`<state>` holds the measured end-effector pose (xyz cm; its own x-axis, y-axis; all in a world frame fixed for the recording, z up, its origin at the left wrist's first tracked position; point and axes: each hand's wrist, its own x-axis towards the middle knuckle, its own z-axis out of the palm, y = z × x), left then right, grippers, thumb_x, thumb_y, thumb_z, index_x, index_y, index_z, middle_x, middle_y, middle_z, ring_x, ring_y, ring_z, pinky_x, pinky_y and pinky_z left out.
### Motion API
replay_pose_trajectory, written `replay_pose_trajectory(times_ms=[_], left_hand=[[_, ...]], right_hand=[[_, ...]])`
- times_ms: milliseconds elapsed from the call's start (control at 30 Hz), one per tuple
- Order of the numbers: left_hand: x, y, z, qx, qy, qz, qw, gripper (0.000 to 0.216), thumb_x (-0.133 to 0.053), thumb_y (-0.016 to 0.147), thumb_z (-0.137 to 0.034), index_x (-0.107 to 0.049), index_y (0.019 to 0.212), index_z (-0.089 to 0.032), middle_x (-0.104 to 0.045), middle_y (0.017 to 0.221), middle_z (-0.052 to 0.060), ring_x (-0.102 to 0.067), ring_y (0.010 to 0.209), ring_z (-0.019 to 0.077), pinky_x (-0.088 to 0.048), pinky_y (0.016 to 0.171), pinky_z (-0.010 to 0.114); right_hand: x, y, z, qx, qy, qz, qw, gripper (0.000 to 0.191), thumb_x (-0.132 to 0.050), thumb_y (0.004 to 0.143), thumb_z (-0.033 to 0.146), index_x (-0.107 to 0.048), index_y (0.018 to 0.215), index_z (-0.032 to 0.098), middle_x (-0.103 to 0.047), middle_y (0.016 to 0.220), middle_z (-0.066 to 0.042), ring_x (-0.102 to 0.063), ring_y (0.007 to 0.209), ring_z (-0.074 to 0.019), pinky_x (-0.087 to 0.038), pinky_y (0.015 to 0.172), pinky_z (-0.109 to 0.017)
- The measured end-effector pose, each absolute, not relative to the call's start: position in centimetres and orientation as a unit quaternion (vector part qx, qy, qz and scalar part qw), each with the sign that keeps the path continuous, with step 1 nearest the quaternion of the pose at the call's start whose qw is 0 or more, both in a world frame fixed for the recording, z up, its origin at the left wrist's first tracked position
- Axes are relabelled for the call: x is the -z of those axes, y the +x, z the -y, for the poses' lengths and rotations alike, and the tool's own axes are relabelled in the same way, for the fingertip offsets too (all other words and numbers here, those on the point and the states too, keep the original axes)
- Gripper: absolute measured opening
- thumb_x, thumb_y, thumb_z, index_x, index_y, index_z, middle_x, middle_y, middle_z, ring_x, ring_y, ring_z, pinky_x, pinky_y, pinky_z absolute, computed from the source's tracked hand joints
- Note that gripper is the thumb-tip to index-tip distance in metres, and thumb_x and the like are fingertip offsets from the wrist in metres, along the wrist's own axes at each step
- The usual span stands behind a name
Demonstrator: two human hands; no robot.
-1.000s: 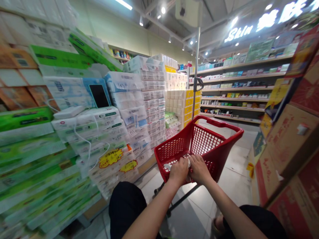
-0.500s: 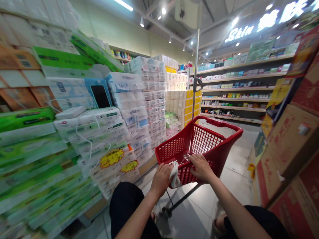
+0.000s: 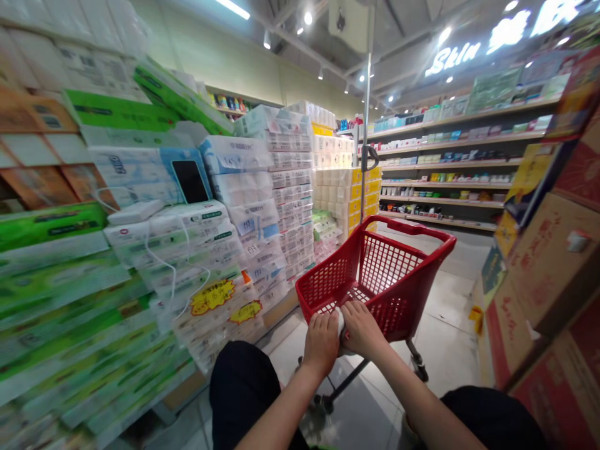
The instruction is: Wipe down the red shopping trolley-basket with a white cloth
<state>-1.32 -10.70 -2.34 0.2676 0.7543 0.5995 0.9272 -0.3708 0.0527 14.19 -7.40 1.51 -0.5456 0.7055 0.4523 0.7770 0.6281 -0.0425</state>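
Note:
A red shopping cart (image 3: 394, 275) with a perforated plastic basket stands in front of me, its low end toward me. At that low end my left hand (image 3: 322, 344) and my right hand (image 3: 362, 328) are side by side. A white cloth (image 3: 340, 319) is bunched between them, mostly covered by the fingers. My left hand is closed on the cloth at the basket's rim. The fingers of my right hand curl over the rim and the cloth beside it. Inside the basket, the perforated floor shows.
Tall stacks of packaged tissue (image 3: 253, 200) line the left side, with a smartphone (image 3: 191, 181) and a white cable (image 3: 174, 269) on them. Cardboard boxes (image 3: 548, 262) are piled on the right. Behind the cart are a metal pole (image 3: 367, 100) and product shelves (image 3: 440, 162).
My right hand has moved left along the rim to meet my left hand at the cloth. The left hand has shifted slightly right. The hanging cloth is now bunched, and the cart has turned slightly.

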Motion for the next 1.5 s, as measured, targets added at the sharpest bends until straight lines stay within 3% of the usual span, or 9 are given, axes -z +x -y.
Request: replay_pose_trajectory(times_ms=[233,600,767,867,1000,1167,1267,1367,1500], left_hand=[[1.2,-5.2,9.8,0.227,-0.894,0.376,0.093,0.048,-0.051,0.092,-0.030,-0.041,0.137,-0.017,-0.060,0.119,0.010,-0.054,0.110,0.0229,-0.042,0.102,0.041],[-0.5,-8.9,6.5,0.199,-0.905,0.366,0.089,0.031,-0.047,0.094,-0.020,-0.053,0.124,-0.025,-0.060,0.117,0.003,-0.053,0.110,0.0169,-0.041,0.101,0.035],[-0.1,-6.0,7.0,0.210,-0.890,0.388,0.118,0.030,-0.051,0.093,-0.022,-0.053,0.122,-0.024,-0.060,0.109,0.003,-0.052,0.104,0.0185,-0.041,0.098,0.035],[0.6,-3.5,7.2,0.212,-0.882,0.403,0.122,0.032,-0.054,0.091,-0.024,-0.053,0.123,-0.025,-0.059,0.111,0.005,-0.053,0.103,0.0203,-0.038,0.101,0.039],[1.7,-0.1,7.6,0.234,-0.862,0.433,0.123,0.037,-0.055,0.091,-0.029,-0.051,0.127,-0.022,-0.058,0.116,0.008,-0.052,0.107,0.0245,-0.036,0.103,0.045],[1.1,1.0,7.7,0.219,-0.883,0.398,0.115,0.037,-0.050,0.092,-0.020,-0.049,0.129,-0.025,-0.059,0.116,0.006,-0.053,0.106,0.0208,-0.042,0.098,0.039],[0.5,-1.1,7.2,0.199,-0.898,0.379,0.101,0.035,-0.047,0.094,-0.017,-0.050,0.128,-0.026,-0.061,0.115,0.005,-0.055,0.106,0.0190,-0.042,0.098,0.037],[0.3,-4.8,6.3,0.204,-0.882,0.408,0.114,0.037,-0.044,0.094,-0.015,-0.050,0.129,-0.026,-0.060,0.119,0.003,-0.053,0.116,0.0177,-0.032,0.112,0.042],[0.6,-8.6,5.8,0.203,-0.863,0.438,0.147,0.041,-0.044,0.093,-0.013,-0.048,0.132,-0.025,-0.056,0.132,0.002,-0.037,0.138,0.0175,-0.020,0.121,0.047]], right_hand=[[-2.3,17.0,7.9,0.038,-0.357,0.902,0.238,0.035,-0.066,0.069,0.033,-0.055,0.100,0.020,-0.058,0.099,-0.007,-0.047,0.095,-0.0249,-0.036,0.087,-0.037],[-3.4,18.1,6.9,0.030,-0.351,0.908,0.228,0.027,-0.058,0.083,0.041,-0.058,0.101,0.021,-0.062,0.102,-0.007,-0.051,0.095,-0.0232,-0.038,0.087,-0.037],[-3.6,19.2,6.3,0.058,-0.380,0.897,0.219,0.048,-0.071,0.070,0.059,-0.058,0.097,0.021,-0.061,0.100,-0.007,-0.051,0.096,-0.0253,-0.038,0.090,-0.040],[-3.0,19.1,6.5,0.083,-0.399,0.890,0.203,0.048,-0.077,0.063,0.052,-0.059,0.095,0.021,-0.061,0.097,-0.007,-0.051,0.096,-0.0262,-0.037,0.091,-0.041],[-1.4,18.6,7.1,0.105,-0.428,0.875,0.199,0.025,-0.069,0.071,0.028,-0.059,0.091,0.020,-0.061,0.094,-0.008,-0.051,0.092,-0.0250,-0.040,0.083,-0.037],[-0.2,20.0,7.6,0.123,-0.449,0.850,0.248,0.014,-0.060,0.075,0.014,-0.055,0.086,0.022,-0.060,0.090,-0.006,-0.050,0.092,-0.0243,-0.037,0.093,-0.039],[-0.2,21.1,7.6,0.112,-0.445,0.849,0.262,0.019,-0.067,0.075,0.021,-0.055,0.090,0.023,-0.060,0.092,-0.005,-0.051,0.095,-0.0248,-0.037,0.095,-0.040],[-0.3,21.6,7.4,0.097,-0.438,0.852,0.270,0.030,-0.073,0.075,0.038,-0.054,0.094,0.024,-0.061,0.095,-0.004,-0.051,0.097,-0.0255,-0.040,0.093,-0.041],[-0.2,21.3,7.1,0.091,-0.434,0.854,0.273,0.030,-0.072,0.078,0.046,-0.054,0.088,0.024,-0.061,0.092,-0.004,-0.051,0.095,-0.0251,-0.041,0.092,-0.042]])
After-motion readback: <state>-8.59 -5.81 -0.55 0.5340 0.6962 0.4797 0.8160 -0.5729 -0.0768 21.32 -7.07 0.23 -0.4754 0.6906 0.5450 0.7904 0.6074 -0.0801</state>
